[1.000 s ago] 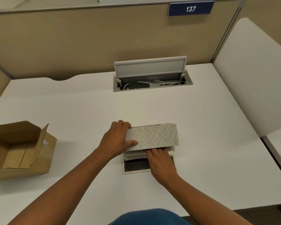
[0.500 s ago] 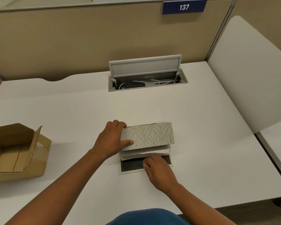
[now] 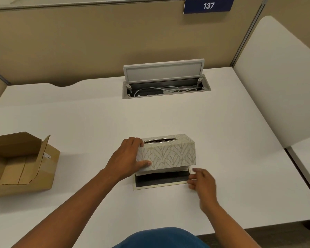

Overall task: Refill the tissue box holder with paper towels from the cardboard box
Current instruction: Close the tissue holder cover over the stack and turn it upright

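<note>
A leaf-patterned tissue box holder point(image 3: 170, 154) stands at the middle of the white desk point(image 3: 97, 122), its oval slot on top. My left hand point(image 3: 127, 158) grips its left end, thumb on the front face. A strip of white paper towels point(image 3: 168, 170) shows under its lower front edge. The holder's flat base panel point(image 3: 161, 179), dark inside with a pale rim, lies in front of it. My right hand point(image 3: 202, 181) is at the panel's right end, fingers spread and touching its corner. The brown cardboard box point(image 3: 20, 165) sits open at the left and looks empty.
An open cable hatch point(image 3: 165, 81) with white cords is set into the desk behind the holder. Beige partition walls close off the back and left. A white divider panel point(image 3: 276, 83) rises on the right. A blue sign reads 137 point(image 3: 208, 5).
My right hand left the towels and moved right to the base panel's right end. The holder has tipped more upright, showing its top slot, and more of the towels are tucked inside.
</note>
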Tool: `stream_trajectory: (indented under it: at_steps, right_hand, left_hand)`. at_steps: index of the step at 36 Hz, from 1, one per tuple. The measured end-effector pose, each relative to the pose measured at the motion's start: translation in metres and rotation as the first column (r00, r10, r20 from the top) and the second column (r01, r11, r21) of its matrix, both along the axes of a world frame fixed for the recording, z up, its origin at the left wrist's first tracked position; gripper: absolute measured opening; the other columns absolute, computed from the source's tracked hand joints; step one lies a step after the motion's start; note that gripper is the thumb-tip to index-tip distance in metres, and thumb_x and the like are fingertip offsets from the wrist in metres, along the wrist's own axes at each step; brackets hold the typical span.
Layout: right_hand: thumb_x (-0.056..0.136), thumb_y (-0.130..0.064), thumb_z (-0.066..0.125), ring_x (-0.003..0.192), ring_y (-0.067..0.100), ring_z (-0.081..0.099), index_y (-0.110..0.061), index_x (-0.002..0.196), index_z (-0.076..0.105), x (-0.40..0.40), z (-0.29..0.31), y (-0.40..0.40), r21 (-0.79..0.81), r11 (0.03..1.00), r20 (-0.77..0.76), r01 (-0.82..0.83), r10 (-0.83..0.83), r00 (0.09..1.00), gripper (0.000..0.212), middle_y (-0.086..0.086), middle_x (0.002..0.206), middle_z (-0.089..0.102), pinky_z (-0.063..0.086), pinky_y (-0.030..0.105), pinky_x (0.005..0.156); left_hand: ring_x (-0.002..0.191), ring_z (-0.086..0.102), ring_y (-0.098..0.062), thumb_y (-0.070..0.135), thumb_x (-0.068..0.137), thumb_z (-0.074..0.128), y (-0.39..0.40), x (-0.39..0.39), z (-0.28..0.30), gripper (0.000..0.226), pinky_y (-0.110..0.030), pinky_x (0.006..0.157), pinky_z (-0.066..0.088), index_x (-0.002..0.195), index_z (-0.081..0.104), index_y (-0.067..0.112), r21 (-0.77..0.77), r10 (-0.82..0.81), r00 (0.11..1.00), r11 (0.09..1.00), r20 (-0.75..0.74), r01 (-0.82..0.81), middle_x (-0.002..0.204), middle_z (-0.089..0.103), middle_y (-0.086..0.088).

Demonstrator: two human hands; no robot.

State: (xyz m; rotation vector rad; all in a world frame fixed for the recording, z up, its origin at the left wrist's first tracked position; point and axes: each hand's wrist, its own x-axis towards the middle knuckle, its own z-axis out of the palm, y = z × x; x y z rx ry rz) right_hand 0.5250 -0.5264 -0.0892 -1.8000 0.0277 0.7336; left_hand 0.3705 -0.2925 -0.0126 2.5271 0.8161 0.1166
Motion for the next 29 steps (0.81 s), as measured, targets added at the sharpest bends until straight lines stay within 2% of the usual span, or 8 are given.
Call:
stream_trajectory:
  at_steps: [3, 6, 10, 13, 16, 19, 24, 29]
  right_hand:
    - [0.1, -0.041, 0.055, 0.065, 0.02, 0.069, -0.023, 0.103, 0.065, 0.013, 0.011, -0.005, 0.101, 0.989, -0.037, 0.104, -0.101, 0.994, 0.021, 0.007, 0.082, 0.072, 0.056, 0.029, 0.055]
    - [0.096, -0.051, 0.054, 0.068, 0.014, 0.071, -0.033, 0.104, 0.063, 0.018, 0.017, -0.004, 0.091, 0.996, 0.063, -0.008, 0.002, 0.998, 0.022, 0.002, 0.087, 0.072, 0.053, 0.029, 0.057]
    - [0.088, -0.067, 0.046, 0.092, 0.009, 0.065, -0.036, 0.106, 0.064, 0.016, 0.012, -0.005, -0.029, 0.99, 0.248, -0.14, 0.143, 0.958, 0.039, -0.008, 0.104, 0.069, 0.048, 0.024, 0.072]
    - [0.086, -0.069, 0.044, 0.101, 0.011, 0.062, -0.035, 0.108, 0.064, 0.012, 0.008, -0.009, -0.02, 0.988, 0.242, -0.152, 0.153, 0.958, 0.045, -0.008, 0.109, 0.068, 0.046, 0.022, 0.077]
    - [0.087, -0.073, 0.045, 0.103, 0.017, 0.063, -0.034, 0.108, 0.065, 0.006, 0.002, -0.016, 0.041, 0.991, 0.175, -0.127, 0.118, 0.978, 0.049, -0.005, 0.109, 0.069, 0.049, 0.031, 0.086]
    - [0.091, -0.062, 0.043, 0.11, 0.022, 0.062, -0.025, 0.122, 0.065, 0.004, -0.003, -0.021, 0.052, 0.995, 0.138, -0.086, 0.078, 0.987, 0.053, -0.001, 0.118, 0.068, 0.049, 0.041, 0.097]
    - [0.089, -0.07, 0.043, 0.095, 0.007, 0.063, -0.041, 0.101, 0.062, 0.004, 0.003, -0.02, -0.001, 0.988, 0.215, -0.151, 0.148, 0.965, 0.036, -0.013, 0.106, 0.067, 0.048, 0.011, 0.068]
    - [0.086, -0.059, 0.049, 0.102, 0.006, 0.06, -0.026, 0.118, 0.06, 0.011, -0.001, -0.016, -0.093, 0.958, 0.261, -0.27, 0.285, 0.922, 0.047, -0.006, 0.115, 0.065, 0.045, 0.015, 0.077]
  left_hand:
    - [0.101, 0.039, -0.007, 0.055, 0.072, 0.079, -0.007, -0.004, -0.003, 0.058, -0.025, 0.067, 0.042, 0.109, 0.042, 0.031, 0.019, -0.018, 1.0, 1.0, 0.01, 0.018, 0.114, 0.044, 0.014]
    - [0.102, 0.039, -0.009, 0.055, 0.068, 0.082, -0.017, -0.008, -0.007, 0.059, -0.025, 0.062, 0.043, 0.103, 0.042, 0.029, 0.083, -0.046, 0.999, 0.996, 0.02, 0.044, 0.113, 0.044, 0.012]
    - [0.097, 0.046, -0.017, 0.049, 0.063, 0.087, -0.033, -0.017, -0.018, 0.06, -0.023, 0.055, 0.04, 0.099, 0.048, 0.022, 0.19, -0.091, 0.996, 0.978, 0.022, 0.085, 0.107, 0.049, 0.004]
    - [0.095, 0.047, -0.019, 0.046, 0.063, 0.089, -0.042, -0.023, -0.027, 0.059, -0.024, 0.056, 0.043, 0.097, 0.05, 0.019, 0.224, -0.092, 0.994, 0.972, 0.058, 0.077, 0.105, 0.051, 0.001]
    - [0.096, 0.047, -0.022, 0.043, 0.061, 0.09, -0.049, -0.027, -0.035, 0.058, -0.03, 0.058, 0.049, 0.095, 0.052, 0.016, 0.264, -0.099, 0.993, 0.961, 0.059, 0.08, 0.107, 0.053, -0.003]
    - [0.096, 0.047, -0.025, 0.039, 0.057, 0.093, -0.056, -0.032, -0.045, 0.058, -0.037, 0.061, 0.052, 0.092, 0.054, 0.014, 0.309, -0.118, 0.992, 0.946, 0.04, 0.1, 0.107, 0.054, -0.007]
    - [0.102, 0.046, -0.026, 0.044, 0.058, 0.092, -0.063, -0.04, -0.06, 0.062, -0.038, 0.064, 0.054, 0.096, 0.051, 0.017, 0.321, -0.146, 0.989, 0.938, 0.014, 0.133, 0.113, 0.052, -0.007]
    - [0.122, 0.039, -0.022, 0.064, 0.072, 0.073, -0.058, -0.048, -0.07, 0.058, -0.031, 0.092, 0.05, 0.107, 0.051, 0.024, 0.213, -0.131, 0.988, 0.971, 0.083, 0.111, 0.13, 0.042, -0.001]
